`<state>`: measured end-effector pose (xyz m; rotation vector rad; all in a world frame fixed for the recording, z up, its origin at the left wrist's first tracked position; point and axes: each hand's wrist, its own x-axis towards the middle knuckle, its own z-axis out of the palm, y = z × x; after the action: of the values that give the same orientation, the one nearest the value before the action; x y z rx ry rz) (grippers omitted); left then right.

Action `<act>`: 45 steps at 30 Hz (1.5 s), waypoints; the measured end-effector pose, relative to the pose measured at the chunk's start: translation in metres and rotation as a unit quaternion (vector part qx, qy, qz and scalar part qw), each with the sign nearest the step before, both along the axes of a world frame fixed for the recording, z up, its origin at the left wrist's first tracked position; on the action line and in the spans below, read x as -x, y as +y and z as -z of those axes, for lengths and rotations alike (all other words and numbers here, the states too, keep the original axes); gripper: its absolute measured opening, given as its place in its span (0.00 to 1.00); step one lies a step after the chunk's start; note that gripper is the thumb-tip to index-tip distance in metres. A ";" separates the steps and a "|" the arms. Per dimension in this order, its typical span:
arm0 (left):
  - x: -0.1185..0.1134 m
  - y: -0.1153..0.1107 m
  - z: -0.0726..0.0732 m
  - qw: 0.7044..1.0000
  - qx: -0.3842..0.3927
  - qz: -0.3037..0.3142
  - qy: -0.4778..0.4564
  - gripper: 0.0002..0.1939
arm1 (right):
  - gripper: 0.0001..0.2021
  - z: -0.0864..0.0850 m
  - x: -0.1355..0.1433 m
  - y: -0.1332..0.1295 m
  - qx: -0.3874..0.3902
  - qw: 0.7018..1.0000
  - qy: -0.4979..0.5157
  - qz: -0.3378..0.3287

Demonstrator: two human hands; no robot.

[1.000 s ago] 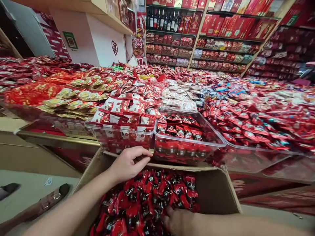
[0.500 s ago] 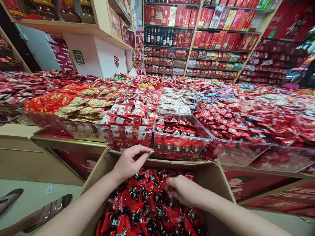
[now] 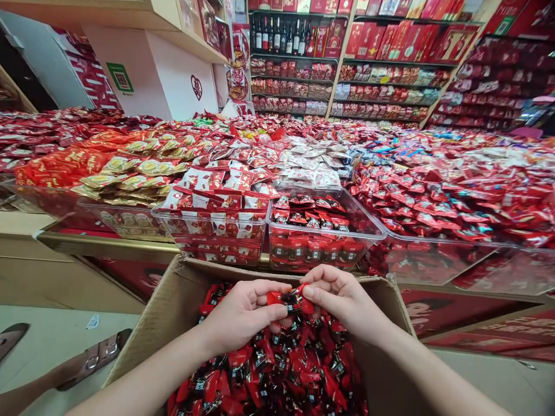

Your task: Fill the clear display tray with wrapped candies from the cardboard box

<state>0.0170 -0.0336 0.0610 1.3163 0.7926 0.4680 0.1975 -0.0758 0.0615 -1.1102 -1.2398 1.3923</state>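
Note:
Over an open cardboard box (image 3: 160,309), both my hands pinch one red and black wrapped candy (image 3: 292,300). My left hand (image 3: 245,312) has the left end of its wrapper between thumb and fingers. At the other end, my right hand (image 3: 342,297) grips the red twist of the wrapper. Below them, a heap of the same red and black candies (image 3: 277,375) fills the box. Just beyond the box stands a clear plastic bin (image 3: 368,234), holding rows of matching candies (image 3: 316,222) with dark labels facing out.
Left of that bin, another clear bin holds white and red packets (image 3: 217,199); gold packets (image 3: 143,167) lie farther left. Red packets (image 3: 420,202) heap up on the right. Shelves with bottles (image 3: 281,37) stand behind. A sandalled foot (image 3: 93,361) shows at lower left.
My right hand has risen out of the heap with a candy. My left hand has moved down and right from near the bins to meet it. The view has tilted down slightly.

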 end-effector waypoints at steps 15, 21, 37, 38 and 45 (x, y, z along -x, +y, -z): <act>0.002 0.000 0.001 0.990 -0.063 -0.067 -0.111 0.13 | 0.11 0.008 0.009 -0.006 -0.094 0.985 -0.143 0.030; 0.000 0.002 0.001 0.990 -0.015 -0.071 -0.124 0.12 | 0.09 0.006 0.008 -0.005 -0.098 0.990 -0.090 0.038; 0.004 -0.004 0.003 0.968 0.106 0.099 -0.204 0.26 | 0.19 -0.001 0.003 -0.013 -0.111 0.988 -0.006 -0.109; 0.004 -0.005 0.004 0.966 0.114 0.103 -0.209 0.27 | 0.17 -0.001 0.004 -0.014 -0.113 0.986 -0.008 -0.119; 0.008 -0.007 -0.002 0.989 -0.036 0.125 -0.065 0.18 | 0.03 -0.030 -0.011 -0.020 -0.184 0.964 -0.173 -0.079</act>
<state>0.0090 -0.0406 0.0630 1.4146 0.4994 0.3801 0.2085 -0.0955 0.0914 -1.0329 -1.7899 1.0452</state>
